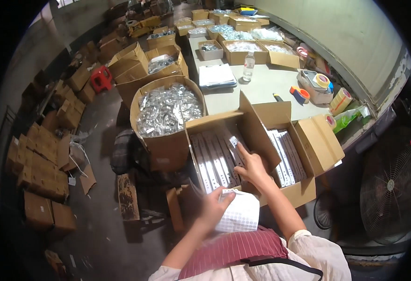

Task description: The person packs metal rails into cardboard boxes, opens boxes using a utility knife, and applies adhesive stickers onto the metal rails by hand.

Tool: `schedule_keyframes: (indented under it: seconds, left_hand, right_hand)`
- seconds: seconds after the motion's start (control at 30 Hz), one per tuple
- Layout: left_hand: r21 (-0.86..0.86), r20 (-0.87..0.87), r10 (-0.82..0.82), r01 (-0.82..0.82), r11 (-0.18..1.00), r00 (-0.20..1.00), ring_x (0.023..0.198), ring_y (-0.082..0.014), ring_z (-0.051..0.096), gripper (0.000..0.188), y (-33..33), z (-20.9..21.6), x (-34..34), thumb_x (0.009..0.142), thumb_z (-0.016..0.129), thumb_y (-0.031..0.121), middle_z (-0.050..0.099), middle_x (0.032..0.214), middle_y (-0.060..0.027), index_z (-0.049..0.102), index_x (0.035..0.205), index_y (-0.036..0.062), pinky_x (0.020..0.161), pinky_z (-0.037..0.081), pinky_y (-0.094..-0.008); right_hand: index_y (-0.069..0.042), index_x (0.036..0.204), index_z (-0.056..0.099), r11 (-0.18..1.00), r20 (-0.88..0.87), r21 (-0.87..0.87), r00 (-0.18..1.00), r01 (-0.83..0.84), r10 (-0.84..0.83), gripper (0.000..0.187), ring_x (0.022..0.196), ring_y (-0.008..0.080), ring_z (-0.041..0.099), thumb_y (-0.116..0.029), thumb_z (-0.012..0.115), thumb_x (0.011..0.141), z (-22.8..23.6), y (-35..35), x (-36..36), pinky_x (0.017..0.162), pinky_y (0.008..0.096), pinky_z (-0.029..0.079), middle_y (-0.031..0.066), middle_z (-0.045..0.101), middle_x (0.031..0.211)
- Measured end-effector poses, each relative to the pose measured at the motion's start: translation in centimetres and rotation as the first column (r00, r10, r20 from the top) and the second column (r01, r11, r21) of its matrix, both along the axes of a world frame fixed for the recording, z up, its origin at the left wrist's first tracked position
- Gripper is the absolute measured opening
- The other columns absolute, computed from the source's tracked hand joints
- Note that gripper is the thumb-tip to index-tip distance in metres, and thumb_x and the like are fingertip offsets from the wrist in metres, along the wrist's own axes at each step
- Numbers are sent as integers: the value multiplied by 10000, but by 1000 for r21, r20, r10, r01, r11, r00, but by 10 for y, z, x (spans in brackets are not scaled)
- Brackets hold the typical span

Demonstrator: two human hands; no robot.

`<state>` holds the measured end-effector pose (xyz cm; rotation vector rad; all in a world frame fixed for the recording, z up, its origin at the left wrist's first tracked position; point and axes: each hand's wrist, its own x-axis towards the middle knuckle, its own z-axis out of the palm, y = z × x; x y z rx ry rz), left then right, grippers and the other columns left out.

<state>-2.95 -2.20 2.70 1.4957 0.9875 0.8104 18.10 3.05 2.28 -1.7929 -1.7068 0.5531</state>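
Observation:
My left hand (210, 208) grips a white sheet (238, 213) printed with rows of small grey round marks, thumb on top, close to my waist. My right hand (254, 166) reaches into an open cardboard box (214, 122), index finger stretched out and thumb apart. Its fingertip is at a small white label (234, 141) on one of the long slim pieces. Several such silvery pieces with dark holes (210, 157) stand in a row in this box. A second open box (299, 196), right beside it, holds similar white strips (287, 159).
A large carton of clear-bagged parts (170, 110) stands left of the boxes. On the table (261, 89) are a paper stack (217, 76), a bottle (248, 66), an orange tape dispenser (300, 95) and several parts boxes. A fan (390, 185) stands right; cartons (39, 150) line the left.

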Motion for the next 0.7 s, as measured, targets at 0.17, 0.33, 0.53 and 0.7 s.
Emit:
schedule_keyframes:
  seconds: [0.17, 0.33, 0.53, 0.7]
  left_hand:
    - [-69, 56, 28, -24, 997, 998, 729, -72, 618, 227, 1, -4, -5, 916, 695, 183, 703, 807, -37, 691, 964, -39, 653, 500, -251]
    - [-49, 58, -1, 3, 999, 998, 734, -70, 615, 221, -1, 5, -1, 917, 694, 181, 697, 804, -32, 690, 959, -36, 650, 496, -249]
    - [-85, 79, 18, -11, 996, 997, 734, -70, 614, 206, -4, 4, 1, 921, 688, 172, 698, 813, -34, 685, 959, -30, 656, 495, -248]
    - [-27, 28, 40, -39, 999, 999, 728, -69, 609, 197, -1, -4, -1, 927, 681, 166, 697, 813, -33, 678, 962, -28, 657, 491, -244]
  right_hand:
    - [-9, 1437, 450, 988, -104, -156, 994, 20, -37, 784, 781, 381, 659, -205, 800, 764, -14, 2, -6, 722, 454, 518, 270, 642, 785]
    - [67, 1277, 506, 908, 292, -418, 948, 7, 127, 670, 992, 424, 667, -358, 767, 830, -39, 16, -6, 866, 464, 539, 307, 667, 1012]
    - [36, 1344, 496, 900, 573, 203, 792, -387, 211, 580, 1228, 459, 533, -196, 686, 847, -57, 46, -4, 1037, 430, 468, 324, 476, 1376]
    - [-38, 1434, 460, 939, 485, -259, 810, -225, 328, 636, 1000, 442, 659, -78, 637, 824, -63, 56, -6, 903, 468, 541, 350, 371, 1481]
